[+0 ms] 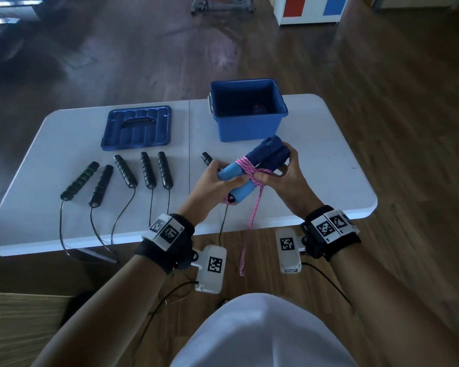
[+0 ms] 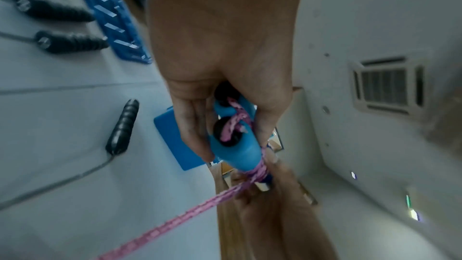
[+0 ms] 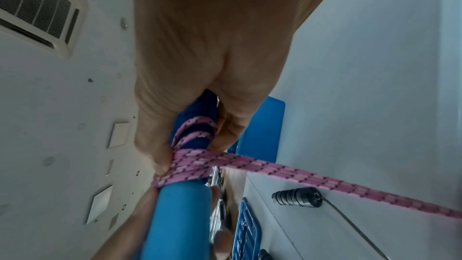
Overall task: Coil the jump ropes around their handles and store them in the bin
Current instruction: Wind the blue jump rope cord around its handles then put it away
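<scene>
Two blue jump-rope handles [image 1: 252, 165] lie side by side above the white table [image 1: 329, 160], dark blue at one end and light blue at the other. A pink rope [image 1: 249, 169] is wound around their middle, and its loose end [image 1: 252, 221] hangs down past the table's front edge. My left hand [image 1: 217, 178] grips the light blue ends [image 2: 235, 145]. My right hand [image 1: 281, 173] holds the dark blue ends and pinches the rope [image 3: 190, 165] at the wraps. The open blue bin [image 1: 247, 109] stands just behind the hands, with something dark inside.
The bin's blue lid [image 1: 137, 127] lies at the back left. Several black rope handles [image 1: 125, 170] lie in a row on the left half of the table, their thin black cords [image 1: 101, 234] hanging over the front edge. One more black handle [image 1: 206, 158] lies behind my left hand.
</scene>
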